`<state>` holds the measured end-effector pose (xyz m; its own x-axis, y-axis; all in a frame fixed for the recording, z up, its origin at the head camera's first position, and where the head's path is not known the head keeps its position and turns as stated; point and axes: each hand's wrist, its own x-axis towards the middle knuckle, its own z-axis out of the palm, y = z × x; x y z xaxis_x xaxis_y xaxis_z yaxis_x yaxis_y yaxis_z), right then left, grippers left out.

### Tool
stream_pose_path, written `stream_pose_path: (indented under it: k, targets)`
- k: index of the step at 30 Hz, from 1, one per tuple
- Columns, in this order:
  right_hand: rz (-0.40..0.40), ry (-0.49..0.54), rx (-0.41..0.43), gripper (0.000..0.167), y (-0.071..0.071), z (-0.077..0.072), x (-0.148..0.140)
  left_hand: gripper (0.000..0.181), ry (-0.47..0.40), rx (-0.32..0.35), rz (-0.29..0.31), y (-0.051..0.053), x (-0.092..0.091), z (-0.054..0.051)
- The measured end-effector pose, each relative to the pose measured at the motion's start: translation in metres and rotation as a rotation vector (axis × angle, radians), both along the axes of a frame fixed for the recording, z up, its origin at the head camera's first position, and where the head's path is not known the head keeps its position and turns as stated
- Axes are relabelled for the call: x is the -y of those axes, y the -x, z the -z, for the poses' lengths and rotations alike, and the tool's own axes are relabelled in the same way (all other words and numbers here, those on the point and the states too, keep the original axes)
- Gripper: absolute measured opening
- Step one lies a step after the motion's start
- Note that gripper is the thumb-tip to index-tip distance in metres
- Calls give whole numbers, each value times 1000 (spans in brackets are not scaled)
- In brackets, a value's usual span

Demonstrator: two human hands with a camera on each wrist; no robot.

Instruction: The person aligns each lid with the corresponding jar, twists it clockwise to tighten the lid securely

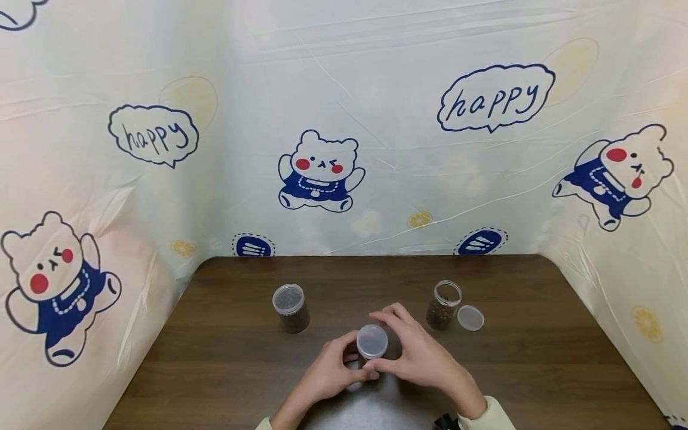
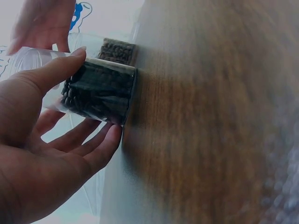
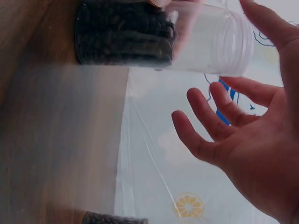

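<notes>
A clear plastic jar (image 2: 100, 88), part filled with black beans, stands on the table near its front middle. Its translucent lid (image 1: 372, 340) is on top. My left hand (image 1: 335, 367) grips the jar from the left, thumb on the near side and fingers curled behind. My right hand (image 1: 424, 352) hovers around the lid from the right, its fingers spread; in the right wrist view the thumb and forefinger (image 3: 250, 88) are close to the lid's rim. Whether they touch it I cannot tell.
At the back left stands a lidded jar (image 1: 292, 310) with dark contents. An uncapped jar (image 1: 443, 307) of brown beans is at the back right, with a loose lid (image 1: 470, 318) lying beside it. Printed cloth (image 1: 398, 149) hangs behind the wooden table (image 1: 226, 358) and along both sides.
</notes>
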<state>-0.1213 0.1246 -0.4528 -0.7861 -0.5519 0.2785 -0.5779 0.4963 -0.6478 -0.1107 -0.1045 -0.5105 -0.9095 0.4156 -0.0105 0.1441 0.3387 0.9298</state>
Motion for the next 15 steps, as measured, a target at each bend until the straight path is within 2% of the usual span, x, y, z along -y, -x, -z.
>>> stream_pose_path:
  k: [4, 9, 15]
  targets:
    - [-40, 19, -31, 77, 1, -2, -4, 52, 2, -12, 1, 0, 0, 0]
    - [-91, 42, -48, 71, 3, -1, -4, 51, -8, 0, 3, -1, 0, 0]
    - [-40, 26, -9, 64, 2, 4, 2, 51, -10, 11, 1, -1, 0, -1]
